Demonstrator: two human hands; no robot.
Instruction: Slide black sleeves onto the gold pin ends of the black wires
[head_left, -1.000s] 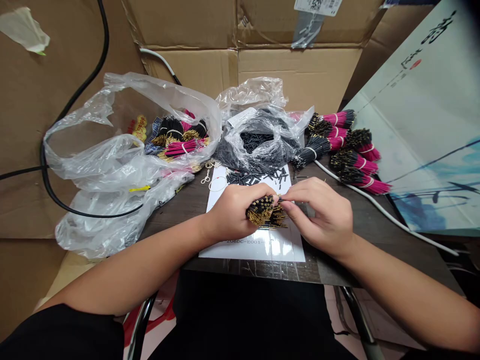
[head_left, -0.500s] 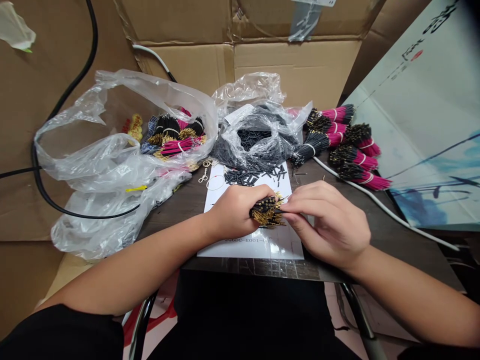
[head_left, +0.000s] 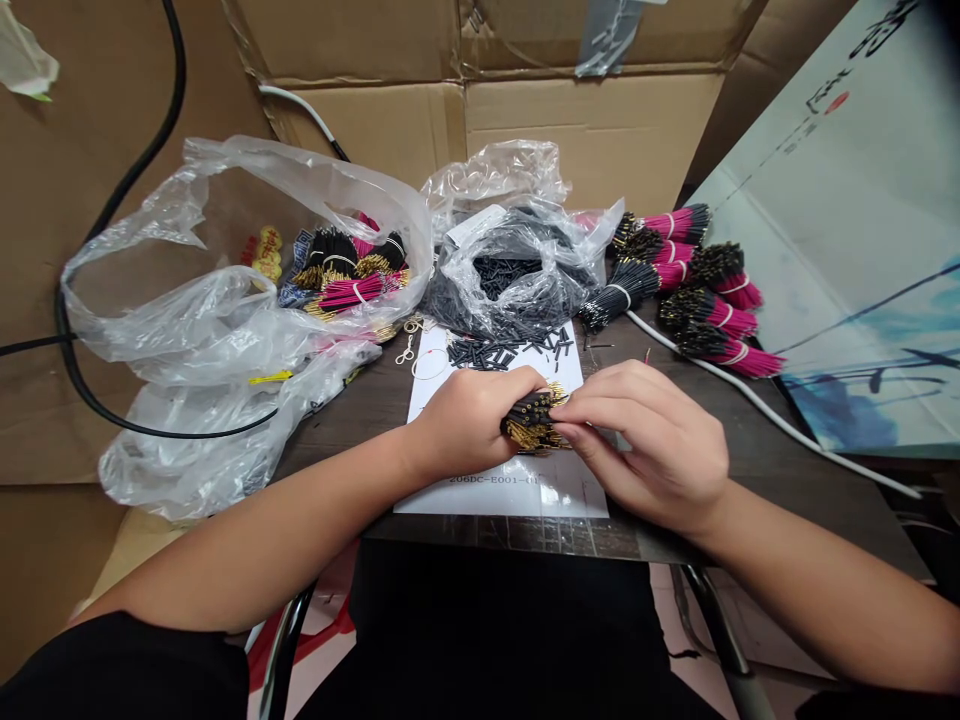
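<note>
My left hand [head_left: 469, 420] is wrapped round a bundle of thin wires with gold tips [head_left: 531, 424], held just above a white sheet of paper [head_left: 517, 480] on the dark table [head_left: 352, 420]. My right hand [head_left: 660, 445] meets the bundle from the right, its fingers pinched at the wire ends; whatever is in the pinch is too small to make out. Loose short black sleeves [head_left: 502, 352] lie on the paper just beyond my hands.
A clear bag of black sleeves [head_left: 517, 280] sits behind the paper. At left a large plastic bag [head_left: 225, 300] holds pink and black wire bundles [head_left: 352, 275]. More tied bundles [head_left: 690, 285] lie at the right by a white cable [head_left: 757, 405]. Cardboard boxes [head_left: 525, 110] stand behind.
My right hand has shifted slightly lower and closer over the bundle's end. The left hand keeps its grip on the bundle, hardly moving.
</note>
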